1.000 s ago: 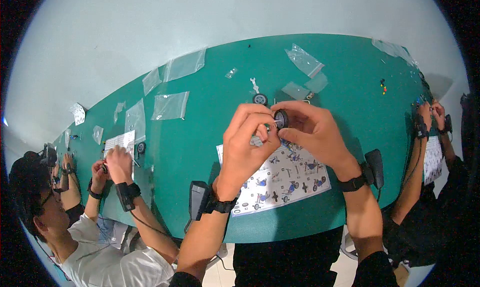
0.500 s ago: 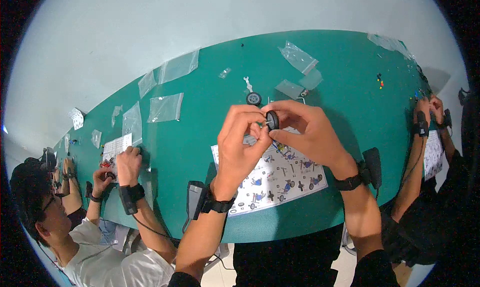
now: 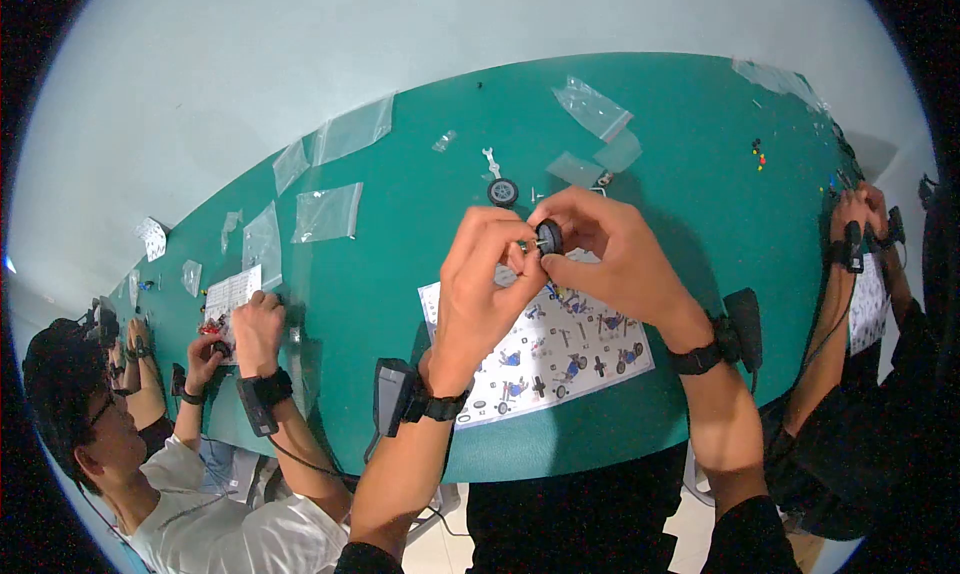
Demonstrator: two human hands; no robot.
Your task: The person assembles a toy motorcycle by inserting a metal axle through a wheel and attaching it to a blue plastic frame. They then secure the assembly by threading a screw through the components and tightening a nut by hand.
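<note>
My right hand (image 3: 610, 242) grips a small black toy wheel (image 3: 549, 237) by its tyre, thumb below and fingers above. My left hand (image 3: 490, 279) is pinched close to the wheel's hub, on a thin light pin (image 3: 538, 243) that meets the hub. How deep the pin sits in the wheel I cannot tell. Below both hands a printed instruction sheet (image 3: 545, 374) with pictures of a small vehicle lies on the table. Just beyond my fingers rest a second wheel (image 3: 503, 192) with a grey hub and a small white spanner (image 3: 490, 162).
The green table (image 3: 400, 304) curves away ahead. Clear plastic bags (image 3: 328, 214) are scattered on it, with another bag (image 3: 595, 109) farther back. Small coloured parts (image 3: 760, 159) lie at right. A co-worker (image 3: 110, 414) sits at left; another person's hands (image 3: 858, 214) work at right.
The wheel has turned slightly between my hands, its hub facing more toward my left hand. Both hands stay nearly in place; the view has shifted a little.
</note>
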